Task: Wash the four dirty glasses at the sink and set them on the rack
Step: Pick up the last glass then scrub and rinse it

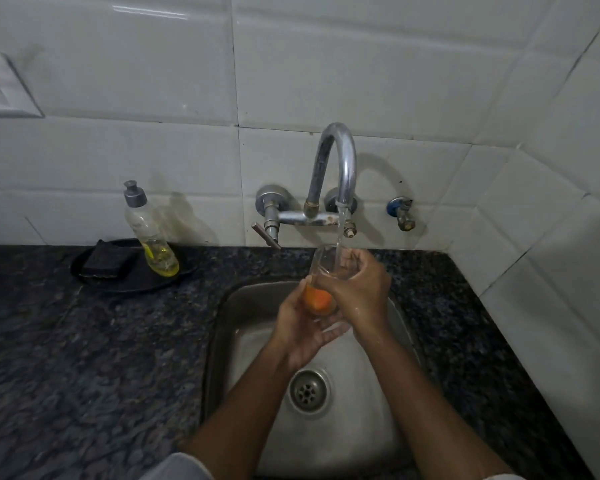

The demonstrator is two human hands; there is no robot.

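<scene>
— Fingers first: how do they lie?

— Those of the right hand (355, 285) curl round the upper wall of the glass (326, 271), thumb side near the rim. The left hand (305, 327) cups the base from below, its fingers wrapped under and behind the bottom. Both hands grip the same glass.

— And where is the glass?

— Over the back edge of the sink (229, 306), held tilted with its mouth up toward the faucet (340, 161). The stream of water (340, 230) runs into the open mouth.

— What does it look like?

— Clear, straight-walled, with an orange residue or liquid pooled at the bottom, just above the left palm. So it is plainly not clean yet.

— How will it handle?

— I judge it light and stiff, but wet, so slippery, and it would break if it dropped onto the steel basin. A hold on the wall with a second hand under the base, as now, looks the safe one; a pinch on the rim would be riskier.

— Anything else round the sink?

— On the dark stone counter (84, 358), toward its back left, a black tray (125, 284) carries a dish soap bottle (149, 233) and a dark scrub pad (106, 261). The drain (307, 389) sits in the middle of the basin. No rack or other glasses show in view.
</scene>
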